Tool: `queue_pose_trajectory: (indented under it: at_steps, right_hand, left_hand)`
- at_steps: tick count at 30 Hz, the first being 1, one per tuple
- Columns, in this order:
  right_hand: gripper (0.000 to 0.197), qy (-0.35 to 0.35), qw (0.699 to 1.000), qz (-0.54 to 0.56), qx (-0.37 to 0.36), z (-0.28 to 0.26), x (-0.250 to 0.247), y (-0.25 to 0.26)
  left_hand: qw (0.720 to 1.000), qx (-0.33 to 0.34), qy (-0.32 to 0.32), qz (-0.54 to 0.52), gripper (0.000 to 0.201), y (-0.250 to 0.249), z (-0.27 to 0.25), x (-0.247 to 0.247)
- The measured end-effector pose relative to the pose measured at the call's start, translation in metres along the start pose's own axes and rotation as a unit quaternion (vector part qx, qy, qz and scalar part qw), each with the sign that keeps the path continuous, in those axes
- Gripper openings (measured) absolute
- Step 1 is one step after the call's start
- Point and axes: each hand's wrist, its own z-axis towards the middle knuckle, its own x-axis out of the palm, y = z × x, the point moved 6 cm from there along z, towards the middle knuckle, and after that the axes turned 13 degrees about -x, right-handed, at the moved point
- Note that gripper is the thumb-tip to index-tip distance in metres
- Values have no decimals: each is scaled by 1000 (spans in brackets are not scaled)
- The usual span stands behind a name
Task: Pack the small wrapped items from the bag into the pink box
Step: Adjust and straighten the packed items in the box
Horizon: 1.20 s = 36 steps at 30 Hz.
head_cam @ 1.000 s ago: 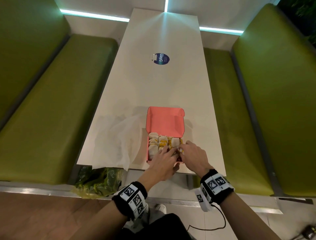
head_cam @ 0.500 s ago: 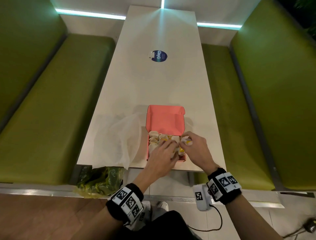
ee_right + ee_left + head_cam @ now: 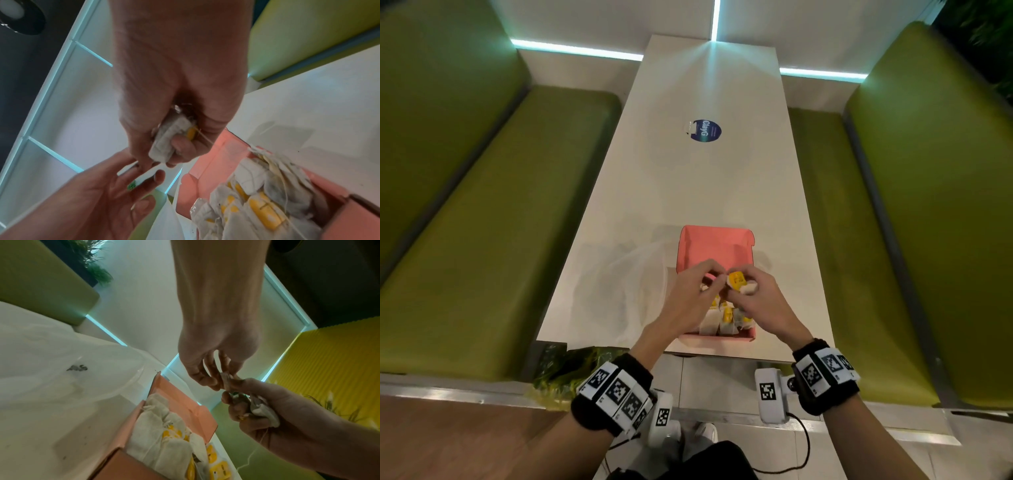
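Step in hand: I am sorting out one wrapped item (image 3: 739, 282) held above the pink box (image 3: 717, 245), not yet placing it. My right hand (image 3: 760, 298) is curled round it, white pouch and yellow tag showing between the fingers. My left hand (image 3: 688, 298) meets it from the other side, fingertips (image 3: 213, 383) pinching what looks like the item's paper end or tag; the wrist view is too smeared for me to say which.

The box sits at the near edge of the table (image 3: 705, 178), lid up, already well filled with packed items (image 3: 722, 318). The clear bag (image 3: 630, 287) lies slack just left of it.

Next move, as I judge it: release the left pinch, tuck the string in, lower the item into a remaining gap.

Against a second ago: both hands were down in the box; now they are raised over it, with the item lifted clear.
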Motion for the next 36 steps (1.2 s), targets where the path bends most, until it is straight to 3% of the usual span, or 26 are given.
queue_pose_trajectory:
  at_steps: [4, 9, 13, 16, 19, 25, 28, 30, 32, 36]
  right_hand:
    - [17, -29, 997, 67, 29, -5, -2, -3]
    - [9, -96, 991, 70, 57, -7, -10, -10]
    - [12, -133, 987, 78, 45, -3, -12, -2]
    - [13, -94, 986, 125, 55, 1, 0, 4]
    - [6, -64, 993, 94, 43, 5, 7, 5]
    - [7, -101, 985, 113, 77, 4, 8, 1]
    - [1, -113, 981, 123, 94, 3, 9, 0]
    - [7, -133, 976, 140, 100, 2, 10, -2]
    - [8, -153, 970, 156, 105, 0, 11, -3]
    - [3, -193, 951, 210, 118, -3, 18, -4]
  left_hand:
    - [996, -49, -48, -56, 11, 12, -2, -7]
    - [985, -77, -88, -125, 11, 21, -5, -13]
    - [989, -42, -90, -109, 16, 17, -8, -16]
    - [993, -13, -86, -77, 15, 12, -10, -15]
    - [995, 6, -83, -52, 10, 10, -10, -14]
    - [994, -15, -63, -84, 8, 15, -17, -16]
    - [994, -15, -33, -101, 24, 19, -20, -14]
    - [998, 21, -45, -36, 34, 17, -23, -13]
    - [996, 38, -74, 20, 30, 15, -28, -9]
    - [992, -12, -106, -66, 14, 16, -30, -2]
